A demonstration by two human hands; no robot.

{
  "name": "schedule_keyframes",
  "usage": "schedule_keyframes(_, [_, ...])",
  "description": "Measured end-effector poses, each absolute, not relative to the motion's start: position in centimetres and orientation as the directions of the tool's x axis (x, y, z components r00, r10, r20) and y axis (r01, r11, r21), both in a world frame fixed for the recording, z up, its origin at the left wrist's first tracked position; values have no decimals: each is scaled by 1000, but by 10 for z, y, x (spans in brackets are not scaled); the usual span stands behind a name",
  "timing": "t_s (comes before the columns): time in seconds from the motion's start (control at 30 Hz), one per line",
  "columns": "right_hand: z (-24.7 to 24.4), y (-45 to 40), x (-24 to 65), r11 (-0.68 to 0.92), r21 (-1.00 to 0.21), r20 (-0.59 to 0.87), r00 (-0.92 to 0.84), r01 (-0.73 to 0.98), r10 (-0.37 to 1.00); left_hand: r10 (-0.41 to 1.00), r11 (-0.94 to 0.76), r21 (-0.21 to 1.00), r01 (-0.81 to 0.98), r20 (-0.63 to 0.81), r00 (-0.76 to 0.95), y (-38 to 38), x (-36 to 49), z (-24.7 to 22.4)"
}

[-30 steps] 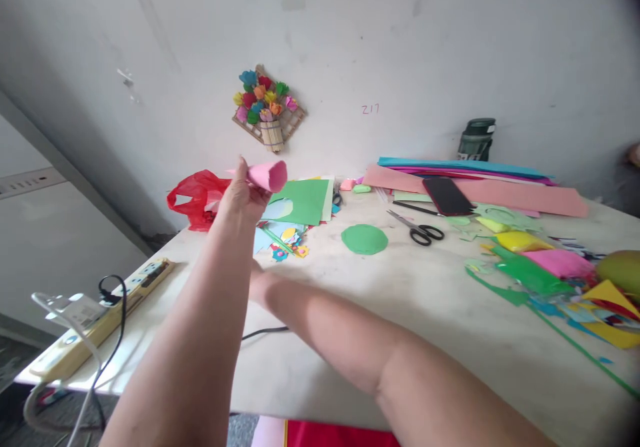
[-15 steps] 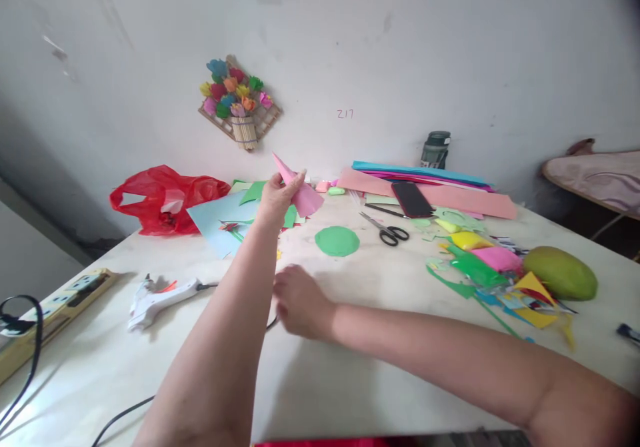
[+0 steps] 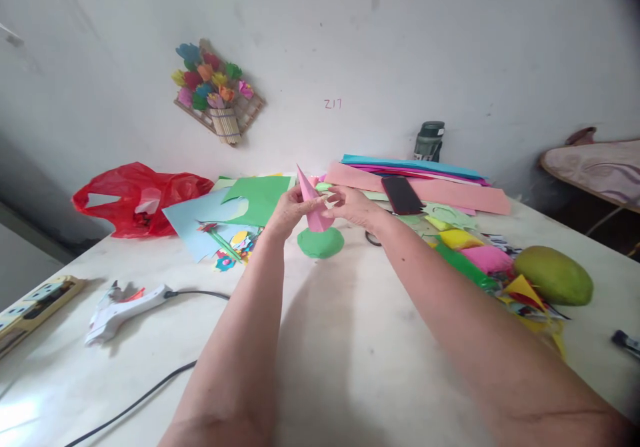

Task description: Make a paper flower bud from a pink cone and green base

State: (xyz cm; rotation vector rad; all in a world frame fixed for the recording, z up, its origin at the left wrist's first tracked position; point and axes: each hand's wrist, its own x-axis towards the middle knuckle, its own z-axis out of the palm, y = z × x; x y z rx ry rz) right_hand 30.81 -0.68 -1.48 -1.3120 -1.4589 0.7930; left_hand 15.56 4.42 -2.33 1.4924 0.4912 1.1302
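A pink paper cone [image 3: 316, 221] stands point up, leaning slightly left, between my two hands. My left hand [image 3: 291, 213] grips its left side, with the thumb across the front. On the cone's right side are the curled fingers of my right hand [image 3: 353, 205]. Just under the cone's wide end lies a green disc [image 3: 321, 245], flat on the table. Whether the cone rests on the disc or hovers just over it, I cannot tell. Behind my right wrist, the scissors [image 3: 373, 239] are mostly hidden, with part of a black handle loop showing.
A white glue gun [image 3: 127, 310] lies left with its cord. Beyond it are a power strip [image 3: 43, 307], red plastic bag [image 3: 143, 197] and green paper [image 3: 263, 197]. To the right are a phone [image 3: 403, 195], coloured clay packs [image 3: 485, 259] and a green mango-like fruit [image 3: 553, 275].
My left hand has brought the pink cone down and over the green disc. My right hand has moved from the near table up to the cone's right side. The view has shifted slightly.
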Motion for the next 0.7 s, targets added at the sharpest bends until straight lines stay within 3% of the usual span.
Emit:
schedule_keyframes(0.17, [-24,-9,311,145,-959,127,-87,245,988,836,-217,948,-231,303,457,52,160,-39])
schedule_keyframes(0.37, [-51,1,312,212,-932,176,-144,293,974,856,-181,965,-192,251,452,55,159,-42])
schedule_keyframes(0.57, [-62,7,307,318,-899,291,-131,301,948,794,-350,932,-97,350,497,57,154,-42])
schedule_keyframes(0.7, [-61,6,307,327,-885,294,-146,333,944,822,-256,956,-142,292,488,55,153,-39])
